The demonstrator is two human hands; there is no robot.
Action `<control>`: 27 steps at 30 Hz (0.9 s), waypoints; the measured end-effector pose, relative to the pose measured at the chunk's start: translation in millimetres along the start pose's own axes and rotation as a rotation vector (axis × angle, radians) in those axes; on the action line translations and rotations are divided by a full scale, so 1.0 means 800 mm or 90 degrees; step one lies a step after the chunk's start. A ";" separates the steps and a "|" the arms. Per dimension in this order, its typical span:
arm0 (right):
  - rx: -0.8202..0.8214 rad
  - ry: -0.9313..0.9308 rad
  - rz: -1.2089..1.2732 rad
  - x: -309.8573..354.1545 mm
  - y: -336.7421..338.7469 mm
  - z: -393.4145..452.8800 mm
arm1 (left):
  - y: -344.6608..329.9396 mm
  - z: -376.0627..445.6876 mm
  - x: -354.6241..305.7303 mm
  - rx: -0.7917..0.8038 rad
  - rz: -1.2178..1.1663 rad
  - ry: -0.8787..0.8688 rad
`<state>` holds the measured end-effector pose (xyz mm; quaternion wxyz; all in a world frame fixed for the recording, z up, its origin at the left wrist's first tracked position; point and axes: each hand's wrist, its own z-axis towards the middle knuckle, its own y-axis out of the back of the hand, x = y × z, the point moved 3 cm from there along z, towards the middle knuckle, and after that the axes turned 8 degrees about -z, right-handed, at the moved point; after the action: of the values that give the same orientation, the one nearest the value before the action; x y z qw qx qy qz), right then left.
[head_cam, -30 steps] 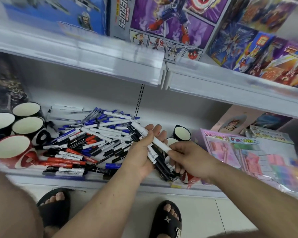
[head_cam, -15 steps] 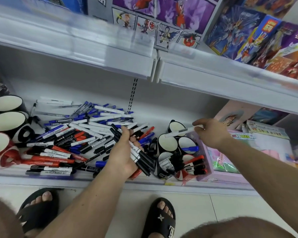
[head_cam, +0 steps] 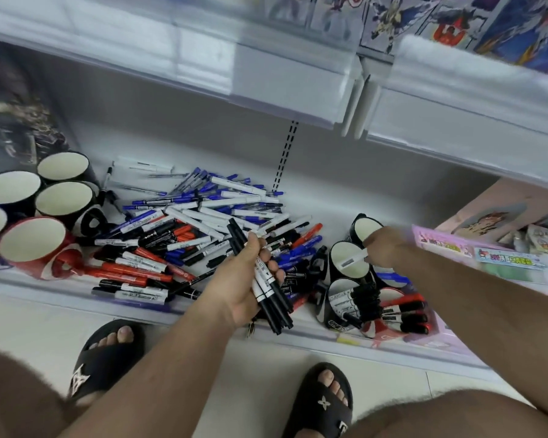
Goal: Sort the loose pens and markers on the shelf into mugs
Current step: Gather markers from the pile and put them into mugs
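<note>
While left hand (head_cam: 247, 279) grips black markers (head_cam: 268, 289), right hand (head_cam: 382, 248), pinching white marker (head_cam: 353, 260), now lower over mug (head_cam: 348, 259).

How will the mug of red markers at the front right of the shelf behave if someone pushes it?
The mug of red markers already seems to lie tilted, markers pointing sideways, so a push could spill them. It sits by the shelf front edge, so it might slide off. Probably rigid and breakable.
</note>
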<state>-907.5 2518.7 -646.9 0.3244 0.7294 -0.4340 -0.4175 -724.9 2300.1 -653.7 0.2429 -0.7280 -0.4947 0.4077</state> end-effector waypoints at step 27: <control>-0.310 0.185 0.443 0.106 0.089 -0.281 | -0.070 -0.078 0.001 0.138 -0.207 0.027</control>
<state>-710.1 2437.5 -516.2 0.6654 0.4931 -0.4928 -0.2668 -701.8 2325.7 -576.9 0.3928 -0.6167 -0.5539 0.3982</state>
